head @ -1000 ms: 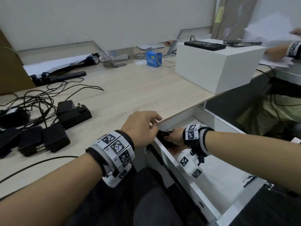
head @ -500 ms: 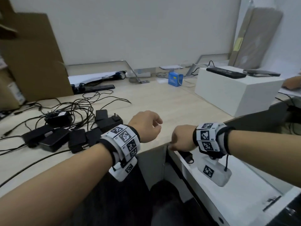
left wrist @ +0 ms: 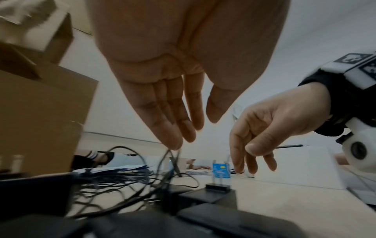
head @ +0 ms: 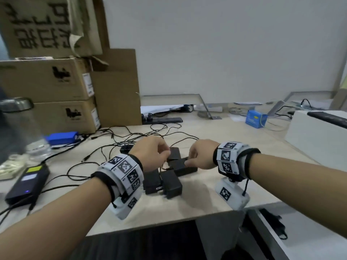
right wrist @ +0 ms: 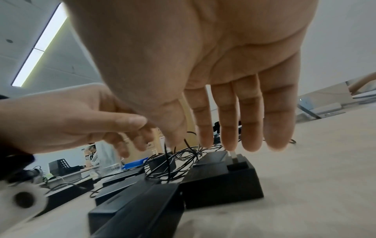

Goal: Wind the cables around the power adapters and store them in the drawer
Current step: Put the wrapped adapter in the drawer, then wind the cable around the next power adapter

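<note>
Pale wood tabletop (head: 216, 136) runs along a white wall, with stacked cardboard boxes (head: 47, 81) at the left and a white box (head: 317, 139) at the right. Near the front edge sits a cluster of black power adapters (head: 165, 180), their thin black cables (head: 105, 145) sprawled in loose tangles toward the boxes. Both hands hang over the cluster. The left hand (head: 150, 156) is palm-down with its fingers (left wrist: 173, 122) straight and close together, the tips just at a raised loop of cable; whether they actually pinch it cannot be told from the blur. The right hand (head: 201, 153) reaches in from the other side, its fingers (right wrist: 248, 119) straight, side by side and pointing down just above the adapter with upright plug prongs (right wrist: 221, 178), not closed on anything. That adapter lies at the right of the cluster, touching its neighbours. At the lower right the white drawer (head: 308, 239) stands open below the tabletop edge, with one wound black adapter (head: 276, 225) lying in its front left corner. Further left on the tabletop are a black battery pack (head: 28, 182) with a yellow label, a blue flat box (head: 61, 137) and a clear water bottle (head: 20, 128); a small blue carton (head: 255, 119) stands toward the back.
</note>
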